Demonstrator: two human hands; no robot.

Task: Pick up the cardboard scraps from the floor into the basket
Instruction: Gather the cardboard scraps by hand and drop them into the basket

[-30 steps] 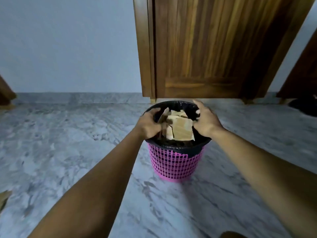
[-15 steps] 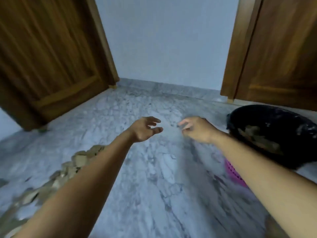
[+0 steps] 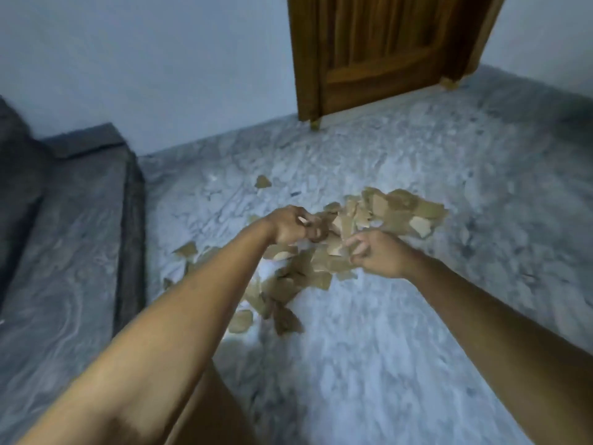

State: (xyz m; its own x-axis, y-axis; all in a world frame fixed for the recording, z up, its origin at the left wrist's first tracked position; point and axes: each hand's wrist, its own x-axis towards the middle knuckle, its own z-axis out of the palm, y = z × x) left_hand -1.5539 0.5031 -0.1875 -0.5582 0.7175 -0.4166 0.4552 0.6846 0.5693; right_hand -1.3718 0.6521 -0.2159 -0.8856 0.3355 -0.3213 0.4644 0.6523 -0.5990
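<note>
A pile of tan cardboard scraps [image 3: 378,213] lies on the grey marble floor [image 3: 417,348], with loose pieces trailing toward me [image 3: 282,319] and one stray piece farther back [image 3: 262,182]. My left hand [image 3: 288,224] is at the pile's left edge, its fingers curled down onto the scraps; blur hides whether it grips any. My right hand [image 3: 378,255] hovers just over the near side of the pile, fingers bent and apart, with nothing in them. The basket is out of view.
A raised dark grey stone step [image 3: 70,220] runs along the left. A wooden door [image 3: 385,49] stands at the back by the pale wall [image 3: 160,59]. My bare knee [image 3: 208,415] shows at the bottom edge.
My view swung left from the basket to the scrap pile. Both hands dropped their scraps into the basket, came away with nothing, and have reached the pile.
</note>
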